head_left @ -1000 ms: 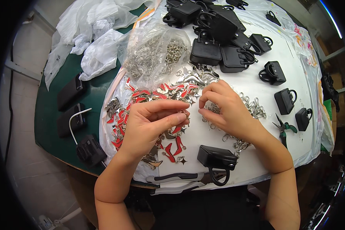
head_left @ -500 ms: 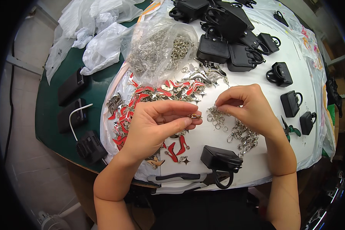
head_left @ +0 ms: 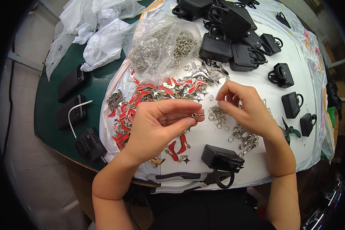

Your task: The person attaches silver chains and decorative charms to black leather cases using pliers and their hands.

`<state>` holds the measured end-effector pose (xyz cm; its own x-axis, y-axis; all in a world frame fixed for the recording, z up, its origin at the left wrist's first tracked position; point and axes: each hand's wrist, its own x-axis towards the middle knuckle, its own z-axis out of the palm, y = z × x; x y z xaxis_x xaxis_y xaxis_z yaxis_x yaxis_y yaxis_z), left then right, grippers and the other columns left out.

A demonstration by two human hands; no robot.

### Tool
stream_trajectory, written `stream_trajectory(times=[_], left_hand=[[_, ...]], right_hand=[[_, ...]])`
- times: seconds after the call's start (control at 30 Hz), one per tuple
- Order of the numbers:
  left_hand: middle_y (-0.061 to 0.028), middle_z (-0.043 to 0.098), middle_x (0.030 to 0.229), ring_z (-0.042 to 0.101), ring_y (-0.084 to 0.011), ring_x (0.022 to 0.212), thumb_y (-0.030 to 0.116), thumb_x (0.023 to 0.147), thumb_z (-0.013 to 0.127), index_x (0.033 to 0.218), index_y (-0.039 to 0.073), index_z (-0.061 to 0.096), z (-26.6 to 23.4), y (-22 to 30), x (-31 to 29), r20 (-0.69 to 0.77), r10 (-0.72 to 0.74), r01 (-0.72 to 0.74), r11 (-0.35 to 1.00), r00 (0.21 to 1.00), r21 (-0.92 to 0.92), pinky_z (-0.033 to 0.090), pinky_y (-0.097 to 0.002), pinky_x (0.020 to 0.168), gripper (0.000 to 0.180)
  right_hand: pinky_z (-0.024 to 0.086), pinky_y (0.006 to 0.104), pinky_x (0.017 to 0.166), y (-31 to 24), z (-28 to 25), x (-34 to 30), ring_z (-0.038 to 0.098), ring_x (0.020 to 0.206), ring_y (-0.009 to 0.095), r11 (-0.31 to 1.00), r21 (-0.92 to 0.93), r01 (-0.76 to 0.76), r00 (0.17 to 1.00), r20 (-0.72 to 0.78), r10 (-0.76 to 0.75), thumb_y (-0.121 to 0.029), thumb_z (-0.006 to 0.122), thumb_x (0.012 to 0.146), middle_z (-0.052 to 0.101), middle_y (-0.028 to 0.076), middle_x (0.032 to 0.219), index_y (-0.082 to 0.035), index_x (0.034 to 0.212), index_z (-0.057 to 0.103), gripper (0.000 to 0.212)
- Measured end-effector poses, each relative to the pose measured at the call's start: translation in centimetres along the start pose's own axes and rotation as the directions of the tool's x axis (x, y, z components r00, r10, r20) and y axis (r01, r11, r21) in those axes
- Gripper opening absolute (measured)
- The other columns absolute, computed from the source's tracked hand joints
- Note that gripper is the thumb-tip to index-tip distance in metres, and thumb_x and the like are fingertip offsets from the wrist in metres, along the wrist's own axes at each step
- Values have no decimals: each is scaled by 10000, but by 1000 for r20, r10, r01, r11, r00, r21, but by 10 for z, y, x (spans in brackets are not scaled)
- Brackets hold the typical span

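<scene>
My left hand (head_left: 151, 124) is closed, thumb against fingers, on a small metal charm (head_left: 196, 115) with a ring at its end; most of it is hidden. Just to the right, my right hand (head_left: 247, 109) has thumb and forefinger bent together above a heap of loose metal rings (head_left: 218, 117). Whatever is between those fingertips is too small to make out. Lobster clasps (head_left: 243, 138) lie in a pile below the right wrist. Under and beyond my left hand spread many red high-heel shoe charms (head_left: 143, 94). A small black handbag (head_left: 221, 158) lies near the front edge.
A clear plastic bag of rings (head_left: 157, 48) stands behind the charms. Black mini handbags (head_left: 214, 46) are heaped at the back, more along the right. Grey-handled pliers (head_left: 180, 177) lie at the front edge, green-handled pliers (head_left: 293, 131) at right. Black devices (head_left: 71, 111) sit at left.
My right hand has drawn back slightly from the ring heap, its fingertips now a little above it. The left hand has hardly moved and still holds the charm.
</scene>
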<state>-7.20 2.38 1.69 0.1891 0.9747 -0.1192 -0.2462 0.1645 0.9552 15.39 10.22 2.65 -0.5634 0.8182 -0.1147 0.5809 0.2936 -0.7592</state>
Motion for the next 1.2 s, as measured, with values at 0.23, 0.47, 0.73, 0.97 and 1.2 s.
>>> stream_trajectory(times=[0.23, 0.47, 0.73, 0.97, 1.2], left_hand=[[-190, 701, 1063, 693, -220, 1005, -123, 838, 650, 1116, -98, 647, 1, 1, 0, -19, 10, -9, 998, 1000, 61, 572, -318, 905, 279], [-163, 709, 1030, 698, -193, 964, -109, 846, 658, 1073, -88, 669, 0, 0, -1, -11, 42, -40, 993, 999, 110, 575, -300, 874, 228], [-157, 715, 951, 718, -208, 892, -97, 867, 643, 1027, -91, 673, 2, 3, -1, -38, -17, 17, 1000, 999, -9, 600, -303, 794, 164], [-152, 716, 947, 719, -203, 883, -90, 857, 660, 1027, -89, 672, 1, 2, -2, -19, 13, -12, 998, 1000, 67, 598, -302, 796, 170], [-156, 715, 962, 713, -199, 902, -97, 839, 678, 1028, -91, 672, 1, 1, -2, 63, 97, -108, 974, 993, 198, 590, -301, 814, 190]], right_hand=[[474, 211, 593, -6, -6, -4, 606, 657, 66, 877, 454, -157, 987, 107, 121, -59, 773, 800, 678, 41, 741, 10, 856, 720, 104], [477, 195, 553, -7, -8, -6, 606, 606, 49, 865, 475, -161, 975, 213, 65, -86, 820, 778, 692, 40, 710, 1, 810, 724, 134], [552, 218, 653, -23, -1, -13, 670, 695, 91, 701, 688, -191, 977, 201, 69, -43, 769, 821, 706, 63, 755, 36, 849, 718, 97], [548, 219, 674, -22, 7, -17, 674, 734, 91, 755, 643, -133, 986, 163, 35, -39, 740, 846, 712, 61, 792, 25, 922, 710, 104], [524, 213, 634, -23, 12, -16, 647, 691, 77, 824, 563, -59, 996, 88, 11, -72, 733, 861, 706, 43, 782, 10, 916, 703, 104]])
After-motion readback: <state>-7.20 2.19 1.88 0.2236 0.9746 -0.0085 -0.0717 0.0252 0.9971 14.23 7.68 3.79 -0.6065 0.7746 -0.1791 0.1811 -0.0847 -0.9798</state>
